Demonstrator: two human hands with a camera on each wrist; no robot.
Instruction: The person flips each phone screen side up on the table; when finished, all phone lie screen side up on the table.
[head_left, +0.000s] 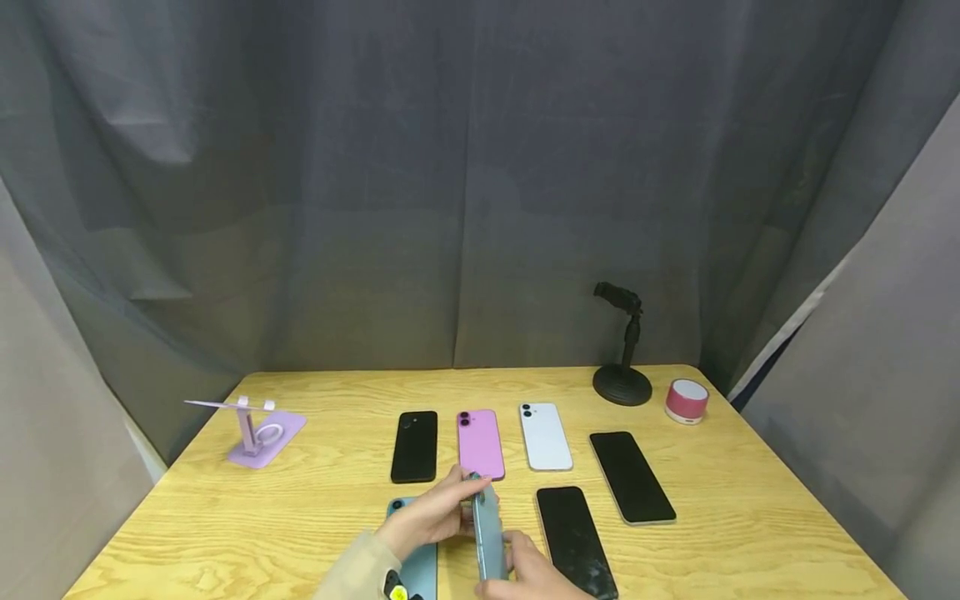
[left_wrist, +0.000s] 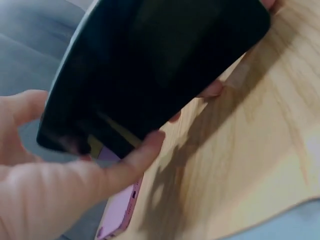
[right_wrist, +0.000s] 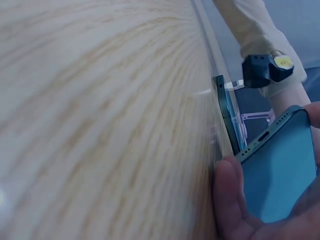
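Both hands hold a light blue smartphone (head_left: 490,533), tilted up on edge above the front of the table. My left hand (head_left: 435,518) grips its upper end, thumb and fingers on opposite sides. The lower end is held by my right hand (head_left: 531,573). In the left wrist view the dark screen (left_wrist: 160,65) faces the camera. The right wrist view shows the blue back (right_wrist: 280,170) and the edge with the charging port. Another blue phone (head_left: 423,571) lies on the table, partly covered by the left wrist.
Behind the hands lie a black phone (head_left: 414,447), a pink phone (head_left: 481,442) and a white phone (head_left: 546,437). Two dark-screened phones (head_left: 632,477) rest to the right. A purple stand (head_left: 251,433), a black stand (head_left: 622,385) and a pink-white cylinder (head_left: 686,402) stand farther out.
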